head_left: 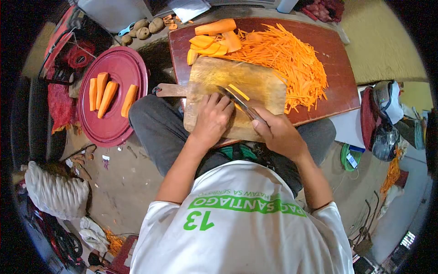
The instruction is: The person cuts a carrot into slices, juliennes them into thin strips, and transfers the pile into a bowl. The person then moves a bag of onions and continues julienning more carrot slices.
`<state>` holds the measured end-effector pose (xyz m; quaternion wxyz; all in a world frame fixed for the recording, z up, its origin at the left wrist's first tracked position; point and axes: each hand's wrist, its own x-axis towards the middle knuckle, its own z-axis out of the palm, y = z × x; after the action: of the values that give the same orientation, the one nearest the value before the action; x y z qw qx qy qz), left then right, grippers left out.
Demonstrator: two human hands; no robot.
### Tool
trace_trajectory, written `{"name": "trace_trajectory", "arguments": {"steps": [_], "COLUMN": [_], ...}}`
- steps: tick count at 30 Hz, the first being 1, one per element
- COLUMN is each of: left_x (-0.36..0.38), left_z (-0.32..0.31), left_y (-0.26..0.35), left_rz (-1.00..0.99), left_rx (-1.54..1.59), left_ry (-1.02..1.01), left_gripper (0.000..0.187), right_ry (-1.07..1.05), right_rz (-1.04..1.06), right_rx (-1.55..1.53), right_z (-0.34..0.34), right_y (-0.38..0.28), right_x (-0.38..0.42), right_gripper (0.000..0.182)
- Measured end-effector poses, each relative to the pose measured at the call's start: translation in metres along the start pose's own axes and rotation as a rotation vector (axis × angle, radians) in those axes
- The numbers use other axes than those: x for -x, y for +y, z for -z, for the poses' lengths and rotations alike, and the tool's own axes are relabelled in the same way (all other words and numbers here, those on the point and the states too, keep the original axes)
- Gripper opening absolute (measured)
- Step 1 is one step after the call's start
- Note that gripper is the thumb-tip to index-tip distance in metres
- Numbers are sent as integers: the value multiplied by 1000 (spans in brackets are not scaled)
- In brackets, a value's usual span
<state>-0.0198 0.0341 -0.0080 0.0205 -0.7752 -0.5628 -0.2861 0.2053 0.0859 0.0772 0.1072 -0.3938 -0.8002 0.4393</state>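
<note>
A wooden cutting board [260, 77] with a handle lies across my lap and the red table. My right hand [280, 134] is closed around the handle of a knife [242, 102], its blade angled up and left over the board. My left hand [213, 115] rests on the board left of the blade, fingers bent and together; what is beneath them is hidden. Beside the blade lies a thin carrot strip [238, 92], and a bit of orange shows under the knife. A large heap of carrot strips [292, 59] lies behind and right of the board, with carrot slices [207, 44] at its back left.
The red table [340, 86] extends behind the board. On the left, a round red lid [114, 132] holds several peeled carrots [108, 98]. Brown root vegetables [143, 33] and a blue peeler [126, 29] are at the back left. A white sack [57, 192] stands lower left.
</note>
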Motion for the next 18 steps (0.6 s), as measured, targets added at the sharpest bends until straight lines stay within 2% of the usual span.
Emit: {"name": "trace_trajectory", "arguments": {"steps": [6, 12, 18], "left_x": [1, 3, 3], "left_z": [-3, 1, -4], "left_y": [-2, 0, -2], "left_rz": [-9, -18, -21], "left_rx": [-4, -24, -40], "left_ry": [-25, -27, -51], "left_gripper": [27, 26, 25], "right_ry": [59, 0, 77], "right_rz": [70, -28, 59], "right_rx": [199, -92, 95], "right_z": [-18, -5, -20], "right_y": [4, -7, 5], "right_x": [-8, -7, -10], "right_gripper": [34, 33, 34]}}
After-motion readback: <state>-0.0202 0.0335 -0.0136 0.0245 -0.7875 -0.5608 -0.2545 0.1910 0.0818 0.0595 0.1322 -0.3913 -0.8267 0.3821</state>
